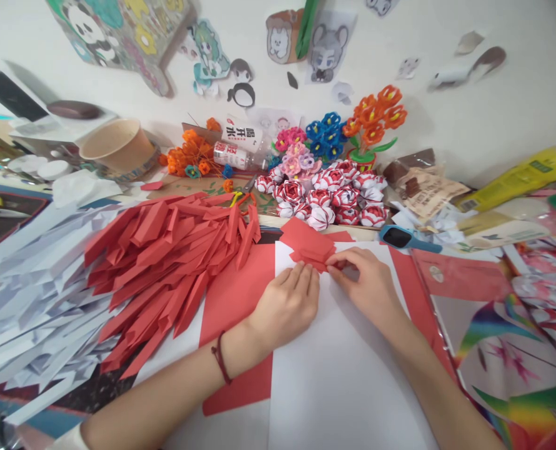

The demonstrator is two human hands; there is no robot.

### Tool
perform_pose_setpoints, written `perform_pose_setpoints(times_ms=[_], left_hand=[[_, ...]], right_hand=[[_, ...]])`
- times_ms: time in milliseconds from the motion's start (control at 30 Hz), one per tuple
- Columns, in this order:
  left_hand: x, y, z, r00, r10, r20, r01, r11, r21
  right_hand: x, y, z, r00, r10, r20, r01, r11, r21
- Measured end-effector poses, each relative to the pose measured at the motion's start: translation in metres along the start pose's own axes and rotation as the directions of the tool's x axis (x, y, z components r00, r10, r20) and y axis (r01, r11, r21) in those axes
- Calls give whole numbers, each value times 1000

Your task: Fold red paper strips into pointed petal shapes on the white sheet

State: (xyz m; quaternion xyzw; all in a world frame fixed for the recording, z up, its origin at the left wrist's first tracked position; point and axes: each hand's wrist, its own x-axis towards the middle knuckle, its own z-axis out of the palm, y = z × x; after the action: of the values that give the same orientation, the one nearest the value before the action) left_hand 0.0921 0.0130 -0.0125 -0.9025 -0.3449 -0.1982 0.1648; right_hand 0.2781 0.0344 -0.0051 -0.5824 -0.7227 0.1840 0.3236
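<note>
A small pile of red paper pieces lies at the far end of a white paper sheet. My left hand presses its fingertips, held together, on the near edge of these pieces. From the right, my right hand pinches the edge of a red piece between thumb and forefinger. The left fingers partly hide the pieces, so how many layers they hold is unclear. Under the white sheet, a larger red sheet sticks out on the left.
Folded red paper strips are heaped left, beside folded white strips. Behind stand red-and-white paper flowers, a plastic bottle and a paper bowl. A blue smartwatch and a rainbow-patterned packet lie right.
</note>
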Motion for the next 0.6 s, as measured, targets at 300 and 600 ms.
perform_pose_setpoints(times_ms=[300, 600], left_hand=[[3, -7, 3, 997, -50, 60, 57, 992, -115], [2, -9, 3, 994, 9, 107, 3, 994, -113]], right_hand=[[0, 1, 0, 1000, 1, 7, -1, 1000, -12], [0, -2, 7, 997, 63, -36, -64, 998, -17]])
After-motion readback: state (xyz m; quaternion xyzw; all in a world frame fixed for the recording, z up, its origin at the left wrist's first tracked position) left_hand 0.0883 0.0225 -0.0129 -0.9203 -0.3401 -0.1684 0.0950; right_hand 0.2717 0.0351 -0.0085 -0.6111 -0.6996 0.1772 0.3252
